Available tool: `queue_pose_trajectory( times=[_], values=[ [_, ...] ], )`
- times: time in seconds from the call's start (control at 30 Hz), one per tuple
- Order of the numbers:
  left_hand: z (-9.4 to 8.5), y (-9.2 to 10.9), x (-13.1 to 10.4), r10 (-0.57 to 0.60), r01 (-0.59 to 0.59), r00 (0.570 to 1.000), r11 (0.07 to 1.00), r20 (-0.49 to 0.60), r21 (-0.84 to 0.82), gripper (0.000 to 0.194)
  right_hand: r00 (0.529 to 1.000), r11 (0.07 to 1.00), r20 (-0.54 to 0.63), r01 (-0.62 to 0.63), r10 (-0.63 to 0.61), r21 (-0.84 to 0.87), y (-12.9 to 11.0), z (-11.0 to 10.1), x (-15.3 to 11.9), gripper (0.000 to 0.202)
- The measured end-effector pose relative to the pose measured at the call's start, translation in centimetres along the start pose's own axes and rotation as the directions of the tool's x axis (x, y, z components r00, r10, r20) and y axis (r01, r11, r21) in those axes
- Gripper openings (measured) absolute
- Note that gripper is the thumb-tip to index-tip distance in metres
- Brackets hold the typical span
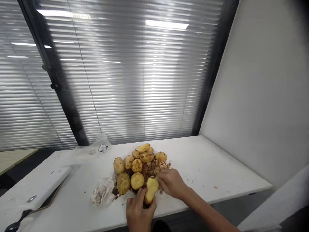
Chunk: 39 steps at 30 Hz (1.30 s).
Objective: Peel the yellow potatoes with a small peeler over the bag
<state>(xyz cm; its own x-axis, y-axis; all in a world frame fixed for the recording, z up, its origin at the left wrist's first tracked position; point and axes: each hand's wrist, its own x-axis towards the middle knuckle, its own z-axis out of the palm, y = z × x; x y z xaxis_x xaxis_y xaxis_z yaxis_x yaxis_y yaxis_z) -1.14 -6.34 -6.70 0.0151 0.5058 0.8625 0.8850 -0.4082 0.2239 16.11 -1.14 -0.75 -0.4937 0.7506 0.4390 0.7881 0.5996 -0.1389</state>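
My left hand [140,210] is closed around the lower end of a partly peeled potato [151,188] near the table's front edge. Pale yellow flesh shows on its upper part, with brown skin towards my fingers. At its upper right, my right hand [171,183] has its fingers pinched together against or just beside the potato. Whatever is in that pinch is hidden. Just beyond my hands lies a heap of several potatoes [137,181], some smeared with brown bits. Brown peelings and crumbs [152,169] are piled among them.
Crumpled white tissue [104,190] lies left of the heap. A clear plastic bag [95,146] with a label sits at the back left. A white slab-like object [45,187] and a black strap [18,222] occupy the left side of the white table [207,161]. Blinds stand behind.
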Motion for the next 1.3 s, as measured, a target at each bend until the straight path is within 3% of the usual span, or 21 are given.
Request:
queue_pose_trajectory(
  times=[0.1, 0.33, 0.5, 0.63, 0.8, 0.9, 1.07, 1.2, 1.3],
  values=[
    [0.1, -0.1, 0.0, 0.012, -0.012, 1.0, 1.0, 0.002, -0.005, 0.015, 0.998, 0.998, 0.034, 0.057, -0.058, 0.028, -0.3, 0.2, -0.2, 0.02],
    [0.0, 0.0, 0.1, -0.001, 0.001, 1.0, 1.0, 0.006, -0.013, 0.014, 0.998, 0.998, 0.007, -0.063, 0.063, 0.006, -1.3, 1.4, -0.7, 0.018],
    [0.0, -0.1, 0.0, -0.001, 0.001, 1.0, 1.0, -0.002, -0.02, 0.016, 0.996, 0.995, 0.041, -0.078, 0.075, 0.058, -1.1, 1.0, -0.7, 0.02],
    [0.1, -0.1, 0.0, -0.002, 0.002, 1.0, 1.0, -0.005, -0.011, 0.016, 0.99, 0.988, -0.002, -0.14, 0.141, 0.069, -0.8, 0.8, -0.3, 0.023],
    [-0.1, -0.1, 0.1, -0.002, 0.002, 1.0, 1.0, 0.005, -0.03, 0.016, 0.997, 0.994, 0.037, -0.074, 0.071, 0.078, -1.1, 0.8, -0.2, 0.02],
    [-0.1, 0.0, 0.0, -0.014, 0.014, 1.0, 1.0, 0.014, -0.028, 0.016, 0.991, 0.991, 0.008, -0.134, 0.134, 0.028, -1.2, 0.8, -0.2, 0.022],
    [-0.1, 0.0, 0.0, -0.001, 0.001, 1.0, 1.0, 0.01, -0.021, 0.016, 0.996, 0.993, 0.048, -0.084, 0.081, 0.078, -1.2, 0.7, -0.3, 0.022],
    [-0.2, 0.2, 0.2, -0.012, 0.012, 1.0, 1.0, 0.008, -0.006, 0.016, 0.989, 0.989, 0.004, -0.147, 0.147, 0.036, -1.3, 0.8, -0.2, 0.023],
    [-0.2, 0.2, 0.3, -0.014, 0.014, 1.0, 1.0, 0.012, -0.028, 0.016, 0.997, 0.995, 0.041, -0.075, 0.072, 0.072, -1.4, 1.0, -0.1, 0.021]
  ],
)
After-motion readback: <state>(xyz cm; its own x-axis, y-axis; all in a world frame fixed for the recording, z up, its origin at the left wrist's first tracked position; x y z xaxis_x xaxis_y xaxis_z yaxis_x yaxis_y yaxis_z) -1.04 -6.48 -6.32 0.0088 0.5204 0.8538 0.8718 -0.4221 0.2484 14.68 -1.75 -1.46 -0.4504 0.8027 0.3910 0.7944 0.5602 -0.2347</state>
